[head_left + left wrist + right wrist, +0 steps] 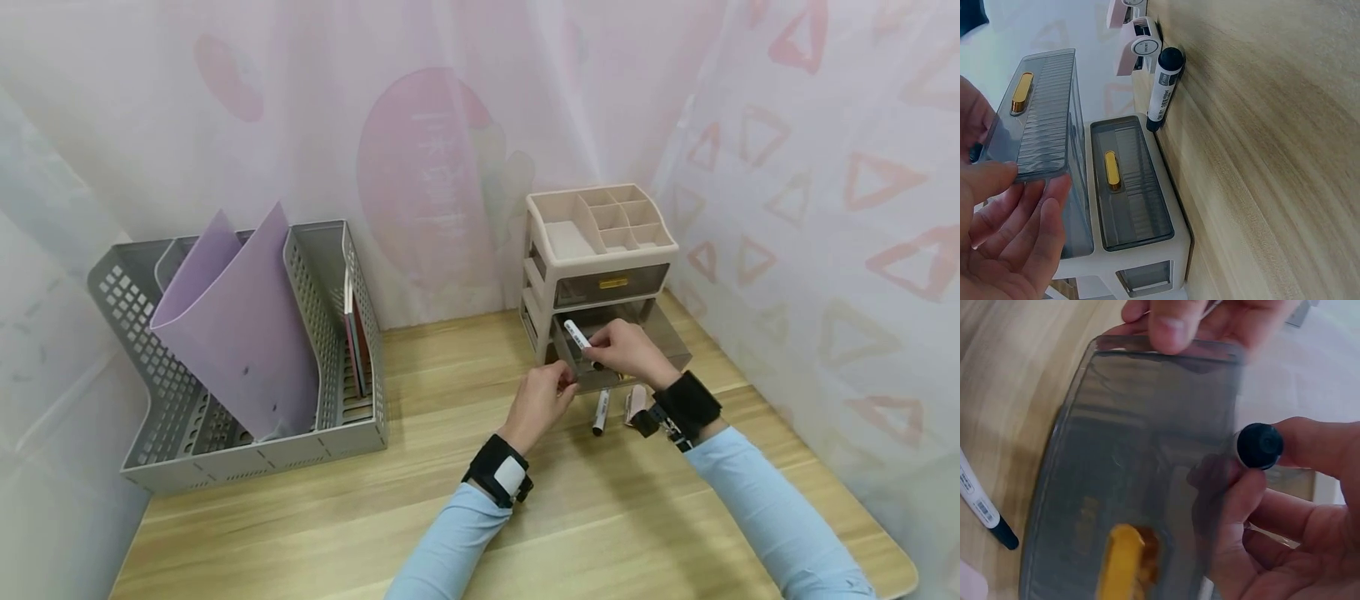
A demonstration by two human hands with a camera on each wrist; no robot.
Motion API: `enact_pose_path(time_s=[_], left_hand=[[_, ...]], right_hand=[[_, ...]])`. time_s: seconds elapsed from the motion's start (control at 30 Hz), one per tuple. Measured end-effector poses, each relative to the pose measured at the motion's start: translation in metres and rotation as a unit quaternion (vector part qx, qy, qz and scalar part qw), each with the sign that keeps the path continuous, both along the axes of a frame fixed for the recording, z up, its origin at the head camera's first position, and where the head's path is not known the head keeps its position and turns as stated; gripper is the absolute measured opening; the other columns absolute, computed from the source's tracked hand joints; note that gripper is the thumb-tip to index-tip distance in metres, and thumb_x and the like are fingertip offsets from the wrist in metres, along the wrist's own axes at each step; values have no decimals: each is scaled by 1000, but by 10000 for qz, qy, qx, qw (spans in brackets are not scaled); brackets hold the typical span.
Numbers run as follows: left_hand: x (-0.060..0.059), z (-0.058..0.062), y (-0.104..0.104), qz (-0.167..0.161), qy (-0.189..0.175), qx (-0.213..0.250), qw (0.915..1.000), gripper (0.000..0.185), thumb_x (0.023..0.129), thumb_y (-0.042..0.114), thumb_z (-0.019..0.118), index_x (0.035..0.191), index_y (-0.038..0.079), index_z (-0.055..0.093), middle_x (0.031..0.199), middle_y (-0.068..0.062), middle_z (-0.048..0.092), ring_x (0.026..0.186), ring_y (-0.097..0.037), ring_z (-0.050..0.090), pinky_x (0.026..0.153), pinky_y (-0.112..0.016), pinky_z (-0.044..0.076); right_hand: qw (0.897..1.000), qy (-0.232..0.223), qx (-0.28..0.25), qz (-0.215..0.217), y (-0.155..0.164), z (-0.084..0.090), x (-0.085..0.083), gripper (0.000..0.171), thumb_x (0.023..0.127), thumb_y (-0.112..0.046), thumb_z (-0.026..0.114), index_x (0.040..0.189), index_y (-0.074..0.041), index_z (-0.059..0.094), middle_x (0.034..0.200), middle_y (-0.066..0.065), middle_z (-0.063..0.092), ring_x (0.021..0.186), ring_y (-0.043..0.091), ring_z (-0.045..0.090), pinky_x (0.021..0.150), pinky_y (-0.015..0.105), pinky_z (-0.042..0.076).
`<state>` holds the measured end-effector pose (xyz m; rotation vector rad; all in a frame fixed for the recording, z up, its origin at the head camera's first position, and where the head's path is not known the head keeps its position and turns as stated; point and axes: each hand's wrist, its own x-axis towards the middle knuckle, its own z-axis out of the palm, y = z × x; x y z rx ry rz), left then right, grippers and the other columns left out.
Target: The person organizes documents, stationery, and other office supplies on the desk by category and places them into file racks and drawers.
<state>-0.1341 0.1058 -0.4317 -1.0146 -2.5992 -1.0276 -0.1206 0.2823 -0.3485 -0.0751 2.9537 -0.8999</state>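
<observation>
A beige desk organizer stands at the back of the wooden table, its lower smoky drawer pulled out. My left hand pinches that drawer's front edge, thumb on top and fingers below. My right hand grips a white marker with a black cap over the open drawer; the marker's black end shows between the fingers. The drawer's yellow handle faces me.
A second marker and a small pink-and-white item lie on the table before the organizer. The upper drawer is closed. A grey file rack with a purple folder and books stands at left. Curtains enclose the desk.
</observation>
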Motion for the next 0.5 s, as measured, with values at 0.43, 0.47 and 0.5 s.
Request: enact_pose_path(time_s=[0.43,0.47,0.5], left_hand=[[2,-1,-1,-37,92,-61,9999,10,93,19,72,93,11,67,89,0,74,75,-9,68,61,-13,48],[1,-1,-1,-34,100,-58,9999,10,93,19,72,93,11,67,89,-1,74,74,-9,68,60,-13,47],[1,-1,0,-29,107,-55,9999,10,92,19,72,93,11,67,89,0,74,74,-9,68,60,-13,48]], right_hand=[[9976,-321,377,486,-10,-19,-24,17,87,-2,61,97,3,74,79,10,69,59,13,46,60,25,38],[9969,-341,456,535,-11,-19,-26,20,85,0,59,97,3,75,79,11,70,59,13,45,60,25,38],[9965,-395,506,534,-11,-21,-28,24,82,3,57,98,3,75,81,12,70,59,14,43,61,25,37]])
